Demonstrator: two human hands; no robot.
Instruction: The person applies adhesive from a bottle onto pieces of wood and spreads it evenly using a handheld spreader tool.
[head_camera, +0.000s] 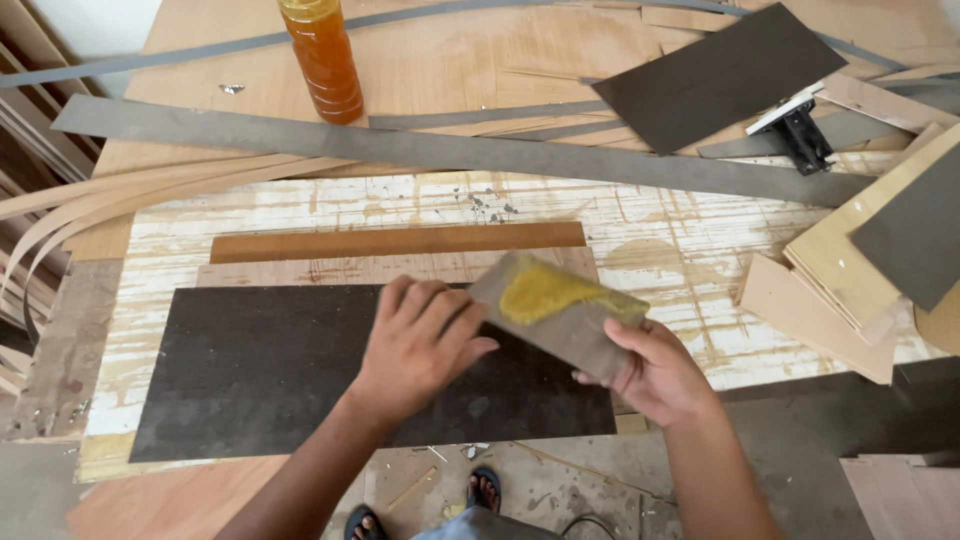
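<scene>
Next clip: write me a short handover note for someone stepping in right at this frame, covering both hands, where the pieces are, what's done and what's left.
Left hand: resting flat on the dark laminate sheet, holding it down, at the edge of the scrap.
Right hand: gripping a grey scrap piece loaded with a blob of yellow glue, tilted above the sheet.
Nearby: brown wood strip lies behind the sheet; bottle of amber glue stands at the far side of the bench.
Done: glue is on the scrap.
Left: the sheet's surface looks bare, no glue visible on it yet.
</scene>
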